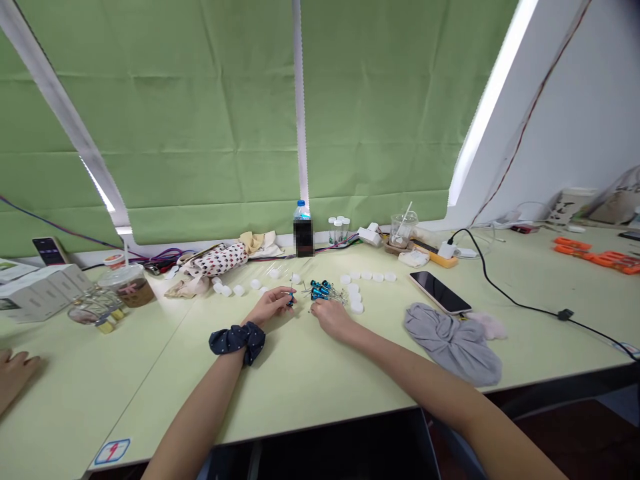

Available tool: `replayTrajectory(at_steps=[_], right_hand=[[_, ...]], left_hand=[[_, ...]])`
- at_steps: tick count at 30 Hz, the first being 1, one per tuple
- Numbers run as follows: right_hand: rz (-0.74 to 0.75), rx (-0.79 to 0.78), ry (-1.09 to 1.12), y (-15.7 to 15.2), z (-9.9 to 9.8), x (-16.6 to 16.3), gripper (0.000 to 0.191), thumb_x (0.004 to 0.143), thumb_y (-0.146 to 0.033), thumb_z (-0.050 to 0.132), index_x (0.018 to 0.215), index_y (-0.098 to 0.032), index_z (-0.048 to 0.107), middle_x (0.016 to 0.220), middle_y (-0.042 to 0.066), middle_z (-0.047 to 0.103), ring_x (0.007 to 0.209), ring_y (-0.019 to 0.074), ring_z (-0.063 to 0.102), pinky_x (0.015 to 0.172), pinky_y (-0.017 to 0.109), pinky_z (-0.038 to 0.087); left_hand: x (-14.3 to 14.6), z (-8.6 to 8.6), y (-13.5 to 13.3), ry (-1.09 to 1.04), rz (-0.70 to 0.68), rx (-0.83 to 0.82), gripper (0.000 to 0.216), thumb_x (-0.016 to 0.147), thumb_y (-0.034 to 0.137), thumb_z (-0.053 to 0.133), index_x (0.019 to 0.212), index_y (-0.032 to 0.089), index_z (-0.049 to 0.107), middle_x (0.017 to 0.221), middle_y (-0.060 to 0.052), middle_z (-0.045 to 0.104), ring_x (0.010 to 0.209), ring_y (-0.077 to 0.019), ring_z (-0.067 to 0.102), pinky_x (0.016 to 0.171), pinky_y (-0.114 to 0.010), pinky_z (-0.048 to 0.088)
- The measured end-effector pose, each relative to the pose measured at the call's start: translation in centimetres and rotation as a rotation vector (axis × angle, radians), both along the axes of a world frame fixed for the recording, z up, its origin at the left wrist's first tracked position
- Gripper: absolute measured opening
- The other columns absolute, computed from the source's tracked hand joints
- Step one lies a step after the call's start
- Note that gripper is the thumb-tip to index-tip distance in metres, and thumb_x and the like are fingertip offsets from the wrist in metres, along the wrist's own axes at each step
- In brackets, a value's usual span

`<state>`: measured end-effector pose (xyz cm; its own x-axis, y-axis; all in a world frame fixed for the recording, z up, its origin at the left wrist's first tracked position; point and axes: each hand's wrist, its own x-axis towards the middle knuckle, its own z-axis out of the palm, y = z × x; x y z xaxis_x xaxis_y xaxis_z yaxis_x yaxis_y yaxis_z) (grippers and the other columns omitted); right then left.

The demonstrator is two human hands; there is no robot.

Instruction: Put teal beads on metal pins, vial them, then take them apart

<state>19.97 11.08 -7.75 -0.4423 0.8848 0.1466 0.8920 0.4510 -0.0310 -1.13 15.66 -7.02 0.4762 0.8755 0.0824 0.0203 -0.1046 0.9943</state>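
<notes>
My left hand (270,305), with a dark scrunchie (237,341) at its wrist, pinches a small blue metallic piece (291,297) with a thin stem pointing up. Close to its right, my right hand (330,317) has its fingers closed at the near edge of a pile of blue metallic pieces with thin silver pins (323,289). Whatever those fingers hold is too small to make out. White round caps (354,297) line the pile's right side and back. More loose white caps (239,291) lie beyond my left hand, near thin clear tubes (280,268).
Capped clear vials (339,231) and a bottle (303,230) stand at the back. To the right are a phone (440,292), a grey cloth (453,343) and a black cable (520,303). Leftward are a drink cup (131,285), white boxes (45,292) and another person's hand (17,373).
</notes>
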Motion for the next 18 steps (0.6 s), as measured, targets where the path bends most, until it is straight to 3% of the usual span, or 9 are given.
replayTrajectory(at_steps=[3,6,18], right_hand=[[0.0,0.01,0.01,0.0,-0.1,0.0,0.031,0.093,-0.017,0.033,0.094,-0.015,0.063,0.097,0.01,0.063,0.083,0.0193,0.06,0.067,0.028,0.039],[0.007,0.026,0.016,0.2,-0.3,0.1,0.031,0.094,-0.018,0.032,0.093,-0.015,0.063,0.096,0.009,0.063,0.083,0.0191,0.06,0.066,0.028,0.039],[0.001,-0.023,0.057,0.2,-0.2,0.1,0.028,0.092,-0.016,0.035,0.092,-0.016,0.064,0.095,0.009,0.064,0.082,0.0185,0.06,0.069,0.027,0.039]], left_hand=[[-0.4,0.1,0.2,0.011,0.084,0.049,0.041,0.075,0.049,0.063,0.096,0.014,0.058,0.082,-0.006,0.066,0.055,-0.0095,0.057,0.05,-0.021,0.036],[-0.4,0.2,0.2,0.037,0.114,0.095,0.041,0.075,0.051,0.062,0.092,0.015,0.056,0.085,-0.008,0.067,0.061,-0.0122,0.06,0.051,-0.021,0.036],[0.6,-1.6,0.5,0.097,0.013,0.218,0.034,0.074,0.047,0.063,0.085,0.014,0.063,0.1,-0.013,0.069,0.096,-0.0226,0.062,0.084,-0.036,0.045]])
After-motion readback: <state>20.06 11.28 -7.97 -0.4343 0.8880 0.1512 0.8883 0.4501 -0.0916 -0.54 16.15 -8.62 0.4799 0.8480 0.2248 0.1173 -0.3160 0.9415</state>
